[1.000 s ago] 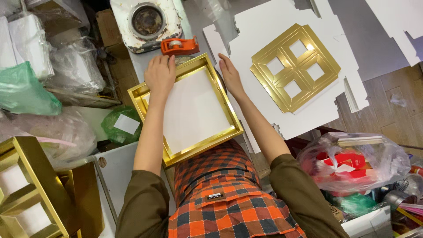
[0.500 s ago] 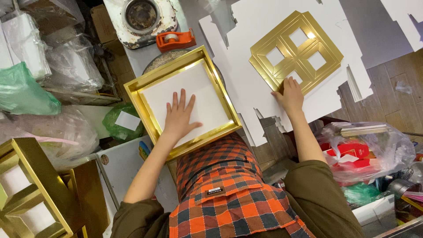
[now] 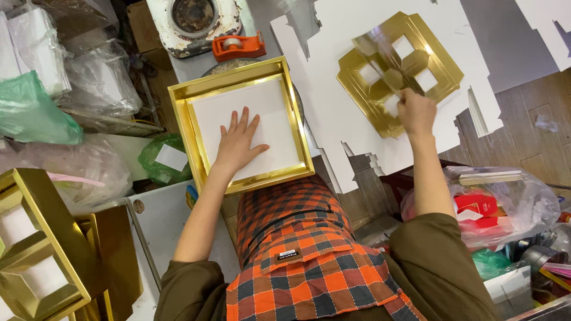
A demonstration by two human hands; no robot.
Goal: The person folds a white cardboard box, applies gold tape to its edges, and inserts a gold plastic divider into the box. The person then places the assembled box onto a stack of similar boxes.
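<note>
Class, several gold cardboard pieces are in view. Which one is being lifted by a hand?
The gold four-window divider sheet at upper right, gripped by the right hand. The gold-rimmed square tray is only pressed flat by the left hand.

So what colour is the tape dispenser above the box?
Orange, seen in the head view: the tape dispenser sits just beyond the gold-rimmed box.

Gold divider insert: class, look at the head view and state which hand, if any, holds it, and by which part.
The right hand grips the gold divider insert at its near edge, lifting the top piece. The left hand holds nothing; it lies flat inside the gold tray.
</note>
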